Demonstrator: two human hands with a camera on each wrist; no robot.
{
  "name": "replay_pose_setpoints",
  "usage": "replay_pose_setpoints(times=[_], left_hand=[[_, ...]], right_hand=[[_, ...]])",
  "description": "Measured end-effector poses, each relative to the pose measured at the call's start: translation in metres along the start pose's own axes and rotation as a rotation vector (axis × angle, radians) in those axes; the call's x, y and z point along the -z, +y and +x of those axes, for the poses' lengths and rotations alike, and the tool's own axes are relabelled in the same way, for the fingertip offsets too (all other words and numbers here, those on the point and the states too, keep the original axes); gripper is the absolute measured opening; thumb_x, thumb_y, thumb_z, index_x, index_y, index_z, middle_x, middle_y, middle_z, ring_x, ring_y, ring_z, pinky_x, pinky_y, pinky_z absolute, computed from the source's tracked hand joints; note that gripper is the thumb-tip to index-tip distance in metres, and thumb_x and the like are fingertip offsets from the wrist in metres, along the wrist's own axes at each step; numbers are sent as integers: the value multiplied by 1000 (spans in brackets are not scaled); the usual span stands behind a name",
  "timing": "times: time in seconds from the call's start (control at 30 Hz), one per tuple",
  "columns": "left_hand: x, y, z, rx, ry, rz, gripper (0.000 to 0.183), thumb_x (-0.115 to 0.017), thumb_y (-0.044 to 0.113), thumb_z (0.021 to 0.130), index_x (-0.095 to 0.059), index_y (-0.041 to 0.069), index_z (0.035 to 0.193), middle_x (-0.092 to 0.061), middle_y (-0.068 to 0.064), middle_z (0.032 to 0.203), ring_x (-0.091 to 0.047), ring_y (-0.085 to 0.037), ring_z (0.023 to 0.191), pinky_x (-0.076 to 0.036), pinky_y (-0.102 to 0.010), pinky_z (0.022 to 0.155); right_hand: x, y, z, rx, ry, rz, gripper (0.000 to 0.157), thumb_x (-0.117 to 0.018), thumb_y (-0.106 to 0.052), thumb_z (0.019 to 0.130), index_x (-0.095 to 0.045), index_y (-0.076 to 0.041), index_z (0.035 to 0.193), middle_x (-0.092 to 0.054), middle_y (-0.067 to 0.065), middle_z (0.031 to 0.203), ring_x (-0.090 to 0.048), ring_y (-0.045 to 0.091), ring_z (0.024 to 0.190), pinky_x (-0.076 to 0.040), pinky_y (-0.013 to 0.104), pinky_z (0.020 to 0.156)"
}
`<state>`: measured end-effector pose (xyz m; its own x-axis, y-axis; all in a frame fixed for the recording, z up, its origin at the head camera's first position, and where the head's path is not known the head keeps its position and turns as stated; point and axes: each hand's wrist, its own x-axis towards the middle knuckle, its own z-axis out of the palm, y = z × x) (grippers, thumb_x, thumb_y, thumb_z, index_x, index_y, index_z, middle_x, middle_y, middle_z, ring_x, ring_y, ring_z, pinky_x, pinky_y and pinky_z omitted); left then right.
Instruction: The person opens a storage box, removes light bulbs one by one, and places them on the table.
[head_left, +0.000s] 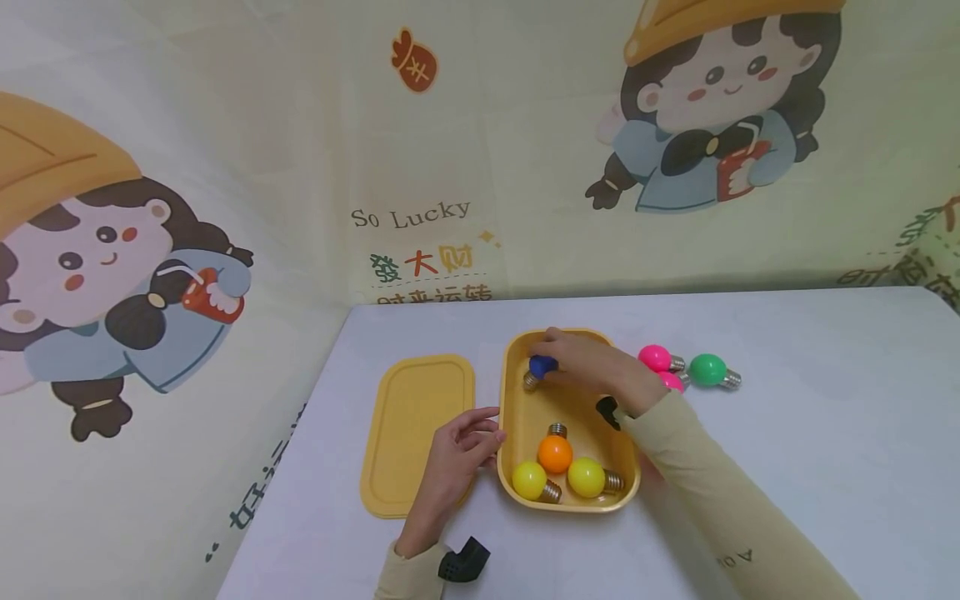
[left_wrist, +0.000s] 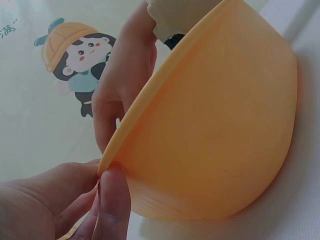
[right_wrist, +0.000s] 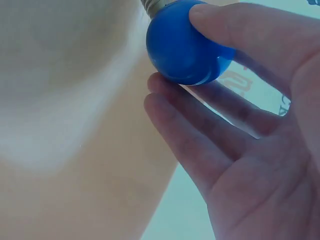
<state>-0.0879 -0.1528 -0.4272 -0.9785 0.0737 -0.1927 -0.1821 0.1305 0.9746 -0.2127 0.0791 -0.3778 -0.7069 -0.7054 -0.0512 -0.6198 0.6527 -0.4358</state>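
My right hand [head_left: 581,358] reaches over the far end of a yellow plastic box [head_left: 506,392] and holds a blue light bulb [head_left: 543,365] between thumb and fingers. In the right wrist view the blue bulb [right_wrist: 187,42] has its metal screw base pointing away from the palm. My left hand [head_left: 461,446] is at the box's left side. In the left wrist view that hand [left_wrist: 75,195] pinches the box's rim with thumb and finger. An orange bulb [head_left: 555,455] and two yellow bulbs, one at left [head_left: 529,481] and one at right [head_left: 586,477], lie in the near end.
A flat yellow lid [head_left: 420,425] lies on the white table [head_left: 787,475] left of the box. Right of the box lie a green bulb [head_left: 708,370] and two pink bulbs [head_left: 655,358], one partly hidden by the right arm. A printed cloth [head_left: 540,233] hangs behind.
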Motion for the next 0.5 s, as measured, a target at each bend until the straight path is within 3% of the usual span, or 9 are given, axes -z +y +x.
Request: replay_pose_setpoints(times=[0.27, 0.5], left_hand=[[-1, -1, 1, -5, -3, 4, 42, -75, 21, 90, -64, 7, 128, -65, -12, 106, -64, -16, 77, -58, -23, 69], [-1, -1, 0, -3, 3, 14, 43, -74, 23, 90, -63, 7, 129, -65, -12, 107, -65, -16, 79, -58, -22, 70]], right_hand=[[8, -1, -15, 23, 36, 31, 37, -71, -12, 92, -65, -7, 128, -56, 16, 121, -62, 24, 99, -54, 42, 95], [16, -5, -27, -12, 48, 55, 40, -72, -11, 91, -65, -9, 130, -56, 13, 124, -61, 25, 106, -54, 42, 96]])
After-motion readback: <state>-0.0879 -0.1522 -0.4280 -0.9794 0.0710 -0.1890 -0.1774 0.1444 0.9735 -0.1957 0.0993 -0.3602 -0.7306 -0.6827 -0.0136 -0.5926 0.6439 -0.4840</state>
